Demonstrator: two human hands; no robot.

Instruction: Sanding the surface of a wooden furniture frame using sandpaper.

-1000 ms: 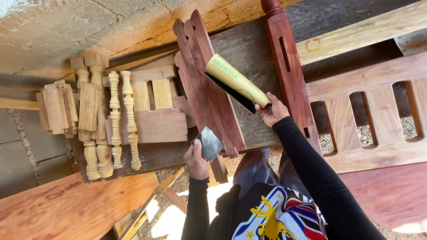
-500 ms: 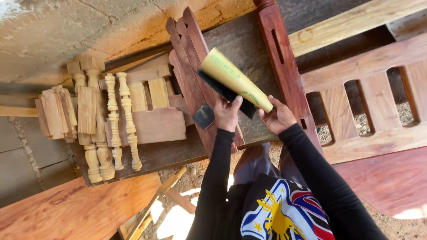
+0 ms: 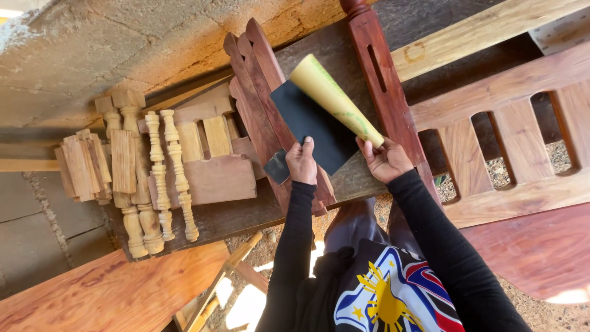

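A roll of sandpaper (image 3: 332, 98), yellow-backed with a dark abrasive face, is partly unrolled over the workbench. My left hand (image 3: 301, 163) pinches the loose dark end (image 3: 310, 126) together with a small grey scrap of sandpaper (image 3: 278, 167). My right hand (image 3: 384, 160) grips the rolled end. Both hands hover above a stack of reddish shaped wooden slats (image 3: 258, 86) and a red-brown mortised post (image 3: 384, 80) lying on the dark bench top (image 3: 227, 218).
Turned pale spindles (image 3: 166, 178), small wood blocks (image 3: 83, 166) and a notched panel (image 3: 212, 163) lie on the bench's left. A slatted reddish frame (image 3: 504, 147) stands to the right, a long pale beam (image 3: 473, 34) behind it, and an orange board (image 3: 104, 289) lower left. Gravel ground lies below.
My left hand came up from the bench edge with the grey scrap, took the roll's loose end and pulled it out. The dark sheet now shows wider.
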